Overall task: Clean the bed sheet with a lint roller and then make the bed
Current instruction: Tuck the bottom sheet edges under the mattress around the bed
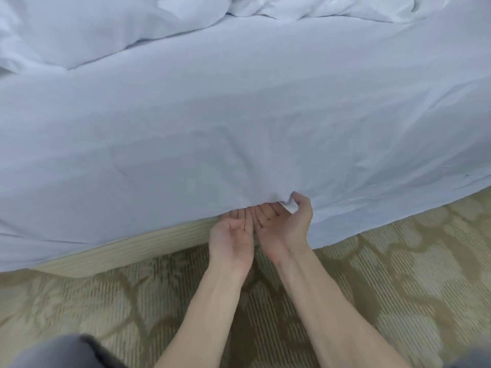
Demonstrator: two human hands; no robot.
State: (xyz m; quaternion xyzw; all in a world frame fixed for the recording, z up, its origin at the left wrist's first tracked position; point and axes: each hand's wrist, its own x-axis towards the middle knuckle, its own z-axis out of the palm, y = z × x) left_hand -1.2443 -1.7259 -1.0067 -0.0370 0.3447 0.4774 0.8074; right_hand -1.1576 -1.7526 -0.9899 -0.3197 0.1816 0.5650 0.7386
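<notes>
Both hands sit palm-up, side by side, at the hanging hem of the sheet point(239, 115). Our left hand point(232, 232): fingers straight, held together, tips tucked under the hem. Our right hand point(283, 224): thumb pinches a fold of hem. The hem runs left to right just beyond our fingers. The bed base point(132, 248) is behind it, with open carpet point(398, 261) below.

Olive-and-beige patterned carpet point(398, 261), ribbed beige bed base point(138, 245), perhaps a box spring; soft even light.
</notes>
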